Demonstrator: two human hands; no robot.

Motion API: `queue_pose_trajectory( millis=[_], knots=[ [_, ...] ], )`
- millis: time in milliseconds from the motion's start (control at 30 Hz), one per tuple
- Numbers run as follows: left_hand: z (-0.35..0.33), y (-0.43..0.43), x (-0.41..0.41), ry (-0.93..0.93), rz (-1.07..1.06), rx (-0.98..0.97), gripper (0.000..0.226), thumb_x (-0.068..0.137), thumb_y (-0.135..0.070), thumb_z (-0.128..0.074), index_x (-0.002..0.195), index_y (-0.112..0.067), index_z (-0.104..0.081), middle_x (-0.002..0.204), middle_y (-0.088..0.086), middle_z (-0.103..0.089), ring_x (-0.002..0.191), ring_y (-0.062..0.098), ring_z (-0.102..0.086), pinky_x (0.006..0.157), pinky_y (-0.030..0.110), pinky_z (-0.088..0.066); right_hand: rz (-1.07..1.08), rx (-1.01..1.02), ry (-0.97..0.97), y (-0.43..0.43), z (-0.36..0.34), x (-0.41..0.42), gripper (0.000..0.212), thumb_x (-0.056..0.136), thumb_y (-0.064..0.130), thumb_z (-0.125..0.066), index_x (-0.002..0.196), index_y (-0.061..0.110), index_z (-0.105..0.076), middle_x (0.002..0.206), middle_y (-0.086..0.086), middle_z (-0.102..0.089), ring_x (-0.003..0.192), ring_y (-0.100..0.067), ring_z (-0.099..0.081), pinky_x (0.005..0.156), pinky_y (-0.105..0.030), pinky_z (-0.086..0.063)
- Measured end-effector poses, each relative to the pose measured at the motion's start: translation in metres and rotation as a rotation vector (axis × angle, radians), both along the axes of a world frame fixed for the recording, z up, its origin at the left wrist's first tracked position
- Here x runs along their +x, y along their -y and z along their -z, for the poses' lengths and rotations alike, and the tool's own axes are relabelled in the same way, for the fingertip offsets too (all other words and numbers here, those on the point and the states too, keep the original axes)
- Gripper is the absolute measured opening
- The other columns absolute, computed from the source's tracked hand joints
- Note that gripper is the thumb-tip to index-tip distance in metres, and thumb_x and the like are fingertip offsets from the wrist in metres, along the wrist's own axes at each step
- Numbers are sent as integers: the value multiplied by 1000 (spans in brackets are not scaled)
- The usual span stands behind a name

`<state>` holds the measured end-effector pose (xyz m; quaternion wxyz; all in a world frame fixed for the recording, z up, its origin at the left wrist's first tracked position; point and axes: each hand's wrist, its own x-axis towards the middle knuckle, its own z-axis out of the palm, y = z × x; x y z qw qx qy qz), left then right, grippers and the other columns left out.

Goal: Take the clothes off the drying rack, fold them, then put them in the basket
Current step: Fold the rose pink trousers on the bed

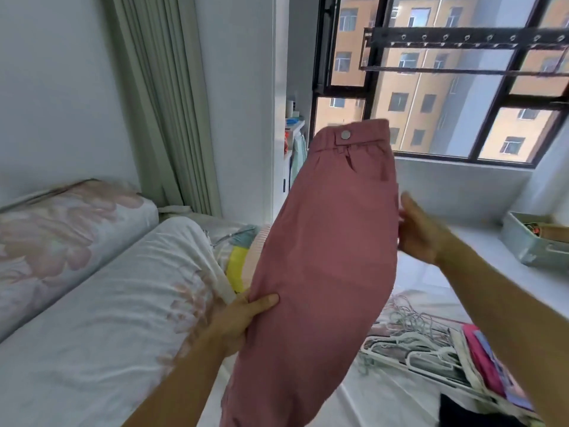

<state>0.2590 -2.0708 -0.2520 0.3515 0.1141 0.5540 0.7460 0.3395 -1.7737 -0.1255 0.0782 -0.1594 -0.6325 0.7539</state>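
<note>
Over the bed (92, 349), holding up pink trousers (326, 241)

Nearest, at lower left, gripping one edge of the pink trousers with the left hand (243, 315), thumb pressed across the front. Low on the right, lying on the bed: folded clothes (489, 362) beside a heap of hangers (412, 343). Farther out, meeting the opposite edge with the right hand (418, 232), blurred; cannot tell whether clasping or merely touching. Waistband uppermost, metal button (345, 135) facing this way. Farthest, up by the window (489, 124), a dark drying rack (462, 44)
</note>
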Motion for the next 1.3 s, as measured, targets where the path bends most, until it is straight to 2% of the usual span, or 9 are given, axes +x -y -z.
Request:
queue_pose_trajectory(
  millis=[100, 233, 333, 567, 667, 767, 900, 1133, 1300],
  knots=[
    [27, -2, -3, 69, -31, 15, 41, 76, -12, -66, 116, -3, -60, 111, 15, -68, 101, 25, -66, 78, 30, -57, -63, -256, 208, 33, 140, 30, 96, 17, 46, -95, 101, 8, -69, 93, -10, -73, 78, -20, -71, 59, -29, -57],
    [58, -3, -14, 112, -46, -127, 31, 84, -9, -62, 114, -1, -61, 104, 15, -69, 91, 19, -68, 73, 25, -57, 53, -449, 265, 64, 209, 54, 31, 78, 24, -67, 103, 5, -68, 91, -14, -73, 72, -20, -71, 55, -28, -56],
    [74, -3, -22, 134, 57, -318, 25, 89, -5, -55, 111, 6, -62, 100, 18, -67, 75, 16, -67, 65, 23, -56, 91, -381, 366, 59, 224, 59, 17, 85, 13, -58, 92, 2, -67, 66, -9, -69, 52, -14, -63, 45, -24, -50],
    [58, -6, -54, 139, 41, -254, 23, 90, -8, -54, 109, 0, -64, 102, 17, -67, 82, 18, -67, 72, 24, -57, -13, -225, 262, 49, 208, 38, 48, 71, 13, -73, 116, 19, -58, 107, -7, -69, 95, -24, -66, 79, -40, -53],
    [60, -2, -53, 109, 98, -390, 20, 90, -13, -57, 104, -3, -66, 103, 13, -68, 91, 21, -63, 79, 30, -54, 21, -163, 353, 50, 204, 34, 28, 81, 0, -65, 108, 5, -62, 91, -11, -72, 77, -21, -70, 69, -33, -58],
    [64, -3, -51, 65, -9, -655, 12, 86, -13, -64, 90, -1, -67, 90, 11, -65, 78, 18, -57, 65, 28, -49, 66, -75, 420, 46, 192, 28, 20, 84, 5, -66, 101, -4, -65, 87, -16, -70, 73, -22, -66, 71, -33, -56],
    [54, -10, -57, 66, -93, -419, 14, 88, -18, -62, 99, -8, -62, 98, 5, -64, 87, 17, -58, 71, 28, -47, 262, -191, 346, 43, 183, 15, 10, 88, 11, -63, 92, 3, -66, 84, -13, -68, 75, -22, -63, 69, -33, -54],
    [52, -16, -96, -31, -307, -560, 47, 89, -3, -59, 131, -1, -39, 114, 15, -48, 97, 23, -47, 77, 34, -42, 402, 197, 372, 45, 175, -37, 21, 88, 5, -59, 106, -5, -64, 80, -9, -60, 71, -20, -53, 58, -25, -42],
    [52, -32, -146, -272, -293, -610, 43, 89, -4, -58, 129, -1, -43, 122, 17, -51, 108, 33, -53, 85, 39, -46, 473, 232, 305, 35, 157, -86, 15, 89, 4, -58, 103, 1, -62, 84, -8, -56, 64, -13, -47, 52, -21, -35]
  ],
)
